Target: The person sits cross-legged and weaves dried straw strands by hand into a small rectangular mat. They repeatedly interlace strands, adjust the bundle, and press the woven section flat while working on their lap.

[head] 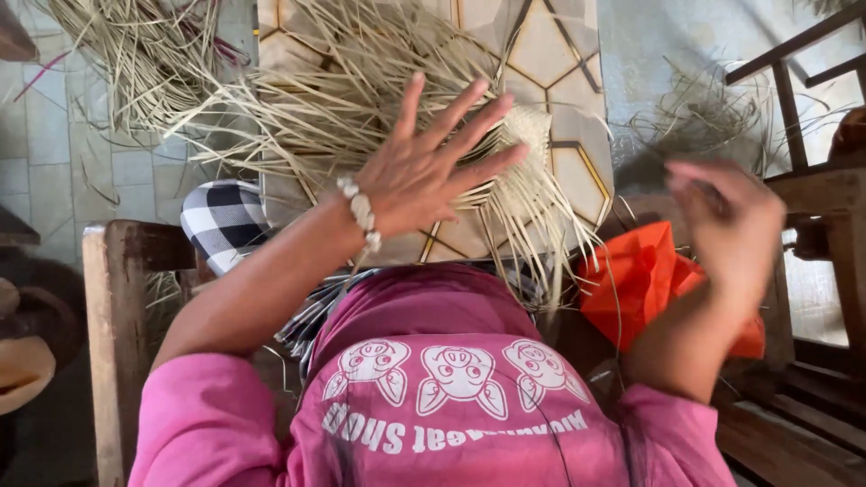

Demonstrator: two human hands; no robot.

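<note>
"What's she got there?"

"A little woven mat (pixel 519 149) made of dry straw, lying on a board (pixel 550 54) on her lap. Loose strands (pixel 343 99) stick out from it all round."

"Is it heavy?"

"I'd guess it's very light. The strands look thin and bendy, and they might snap or slip out if you pull hard. The woven part looks firmer, so that's the best place to hold it, flat, not by the loose ends."

"What's her left hand (pixel 424 167) doing?"

"It's open, with the palm down on the straw, just beside the woven part. The fingers are spread wide. There's a bead bracelet (pixel 361 212) on the wrist."

"And the right hand (pixel 731 216)?"

"It's up in the air, well apart from the mat, above an orange bag (pixel 640 280). It's blurry. The fingers look curled, but I can't tell if they pinch a strand."
</note>
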